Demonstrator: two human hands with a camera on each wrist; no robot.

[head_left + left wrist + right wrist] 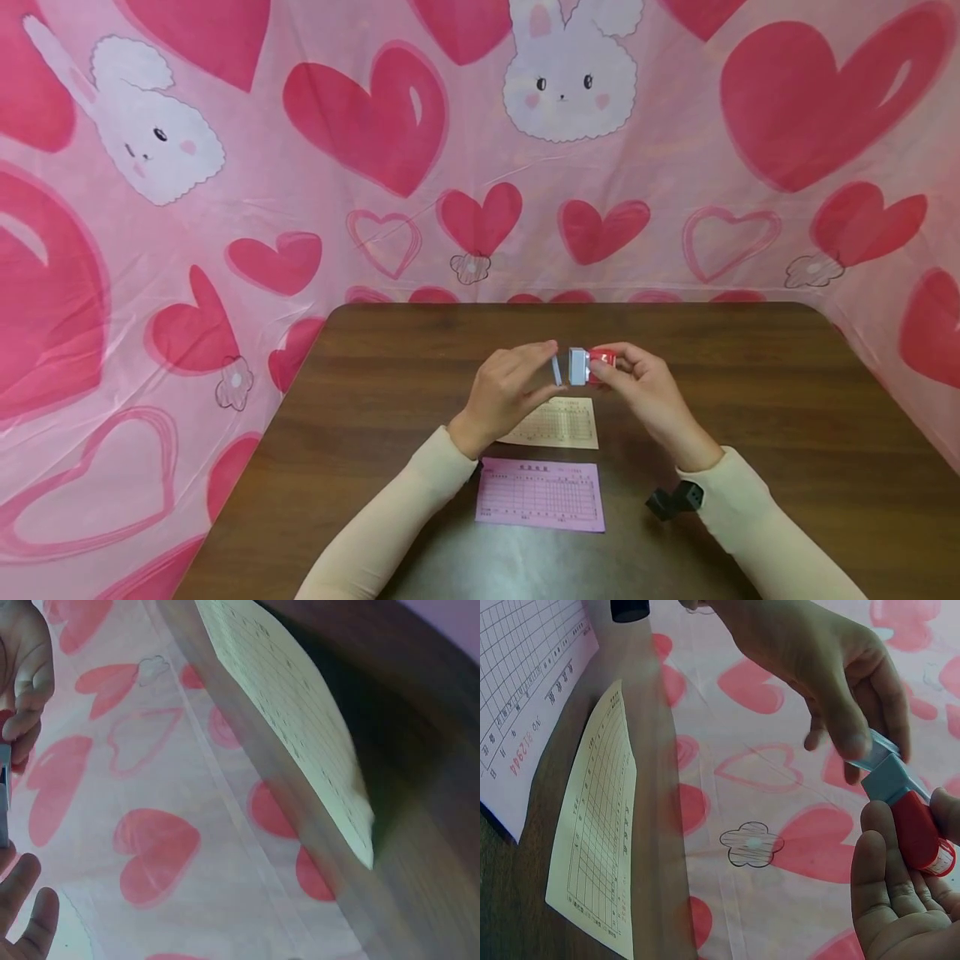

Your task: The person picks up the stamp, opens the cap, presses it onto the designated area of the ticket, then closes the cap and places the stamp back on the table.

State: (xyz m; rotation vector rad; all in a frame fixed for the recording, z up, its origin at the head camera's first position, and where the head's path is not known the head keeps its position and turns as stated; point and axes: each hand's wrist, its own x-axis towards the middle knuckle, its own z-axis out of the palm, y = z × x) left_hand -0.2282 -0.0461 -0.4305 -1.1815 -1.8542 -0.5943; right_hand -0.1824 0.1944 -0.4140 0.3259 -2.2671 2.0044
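Note:
In the head view my right hand (654, 398) grips a stamp (578, 367) with a red body and a blue-grey base, thumb on one side and fingers on the other. The base faces left. My left hand (498, 390) pinches a thin, pale clear cap (557, 372) between thumb and fingertips, in line with the base. A narrow gap parts cap and base in the head view. From the right wrist, the red stamp body (915, 829) shows a white end with red marks, and the cap (879, 750) is close by the base.
Below the hands a cream printed form (566, 425) lies on the brown wooden table (360, 417). Nearer the front is a pink printed form (540, 496). A black wrist device (675, 500) sits at the right sleeve. A pink cloth with hearts and rabbits hangs behind.

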